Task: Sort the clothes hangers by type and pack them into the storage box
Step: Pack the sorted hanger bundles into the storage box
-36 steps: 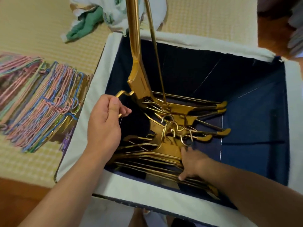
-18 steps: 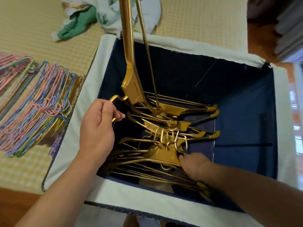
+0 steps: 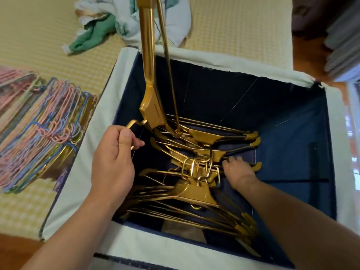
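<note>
crumpled cloths (image 3: pixel 124 22) (green, white) | on woven mat (image 3: pixel 239 30) | beyond box

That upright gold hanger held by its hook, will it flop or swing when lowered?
The gold hanger looks rigid, so probably no flop. The left hand pinches only its hook, so it may pivot. Its bar could snag the hooks of the packed hangers.

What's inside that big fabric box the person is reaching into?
Inside the storage box lies a pile of gold hangers, hooks bunched in the middle. One tall gold hanger stands on end. The pile hides most of the floor beneath it.
</note>
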A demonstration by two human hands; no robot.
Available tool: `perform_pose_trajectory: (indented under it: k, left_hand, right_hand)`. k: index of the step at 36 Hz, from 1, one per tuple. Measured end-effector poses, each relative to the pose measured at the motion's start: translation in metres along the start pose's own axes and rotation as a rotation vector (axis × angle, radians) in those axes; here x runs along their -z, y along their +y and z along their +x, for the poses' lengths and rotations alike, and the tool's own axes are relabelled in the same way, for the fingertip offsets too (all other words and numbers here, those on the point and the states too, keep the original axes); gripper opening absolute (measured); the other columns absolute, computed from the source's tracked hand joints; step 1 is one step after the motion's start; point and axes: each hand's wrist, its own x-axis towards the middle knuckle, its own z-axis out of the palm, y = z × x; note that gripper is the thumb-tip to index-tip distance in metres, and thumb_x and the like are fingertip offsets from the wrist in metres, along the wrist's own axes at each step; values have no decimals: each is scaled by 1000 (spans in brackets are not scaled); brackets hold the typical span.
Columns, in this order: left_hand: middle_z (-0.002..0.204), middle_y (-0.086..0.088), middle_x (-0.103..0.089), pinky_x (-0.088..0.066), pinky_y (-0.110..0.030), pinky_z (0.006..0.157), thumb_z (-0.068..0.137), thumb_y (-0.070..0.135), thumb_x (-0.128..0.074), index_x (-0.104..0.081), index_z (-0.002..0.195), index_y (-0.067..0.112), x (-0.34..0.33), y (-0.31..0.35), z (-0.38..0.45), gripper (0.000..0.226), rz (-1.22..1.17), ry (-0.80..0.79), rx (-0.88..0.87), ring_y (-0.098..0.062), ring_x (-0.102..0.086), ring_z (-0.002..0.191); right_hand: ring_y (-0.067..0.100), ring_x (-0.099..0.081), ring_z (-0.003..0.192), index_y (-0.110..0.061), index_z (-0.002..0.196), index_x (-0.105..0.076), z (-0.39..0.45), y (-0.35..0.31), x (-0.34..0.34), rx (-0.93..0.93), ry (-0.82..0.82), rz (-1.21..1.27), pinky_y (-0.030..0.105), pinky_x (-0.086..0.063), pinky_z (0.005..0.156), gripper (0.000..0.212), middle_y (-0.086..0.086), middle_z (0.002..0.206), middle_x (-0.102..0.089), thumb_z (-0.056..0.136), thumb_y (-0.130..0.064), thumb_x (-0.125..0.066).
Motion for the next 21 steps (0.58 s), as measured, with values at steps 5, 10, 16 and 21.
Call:
perform_pose_trajectory:
  k: [5,10,16,21]
  left_hand:
    - [89,9,-67,-41,0,71,110,30,-36,-61,98,18,-2,-1,0,30,21,-5,17,-4,-64,92]
    - [89,8,-68,-40,-1,72,110,30,-36,-62,96,21,-3,-2,0,30,38,-17,26,-5,-64,92]
    - [90,11,-69,-42,-19,77,110,33,-35,-62,96,23,-6,-3,-1,32,52,-59,54,-2,-62,94]
    - [91,10,-68,-40,-17,77,110,33,-35,-62,94,23,-5,-2,-2,32,50,-76,74,-2,-61,94]
  right_hand:
    - [33,-53,122,-15,134,-48,1,2,0,131,24,-81,43,-50,91,45,12,137,-44,92,-4,-60]
    - [29,-57,120,-16,134,-54,-5,6,1,245,7,-133,43,-50,95,38,8,131,-56,97,-7,-56]
    - [30,-61,114,-13,123,-62,-21,9,10,315,-57,-206,44,-53,92,28,10,124,-62,98,-6,-52]
    - [31,-56,122,-11,129,-60,-24,3,16,217,-155,-141,44,-50,96,33,10,131,-56,97,-5,-52]
